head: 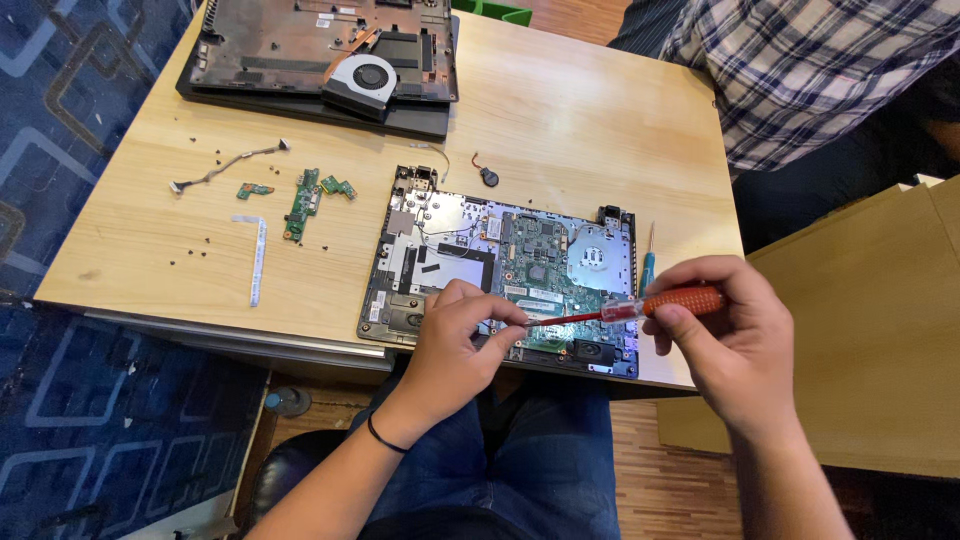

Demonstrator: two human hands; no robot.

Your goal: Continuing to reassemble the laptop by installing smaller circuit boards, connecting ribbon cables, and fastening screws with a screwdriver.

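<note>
An opened laptop base (pixel 420 275) with a green circuit board (pixel 545 262) lies at the near edge of the wooden table (pixel 560 120). My right hand (pixel 725 325) grips an orange-handled screwdriver (pixel 680 300) whose red shaft points left over the board. My left hand (pixel 462 335) rests on the base's near edge, its fingertips pinching the shaft close to the tip. The tip itself is hidden behind those fingers.
A second stripped laptop shell with a round fan (pixel 362 80) sits at the table's far side. Small green boards (pixel 310 195), a white ribbon cable (pixel 257 258), a coin cell (pixel 489 177), loose screws and a blue screwdriver (pixel 647 268) lie about. A person in a plaid shirt (pixel 800 70) sits at right.
</note>
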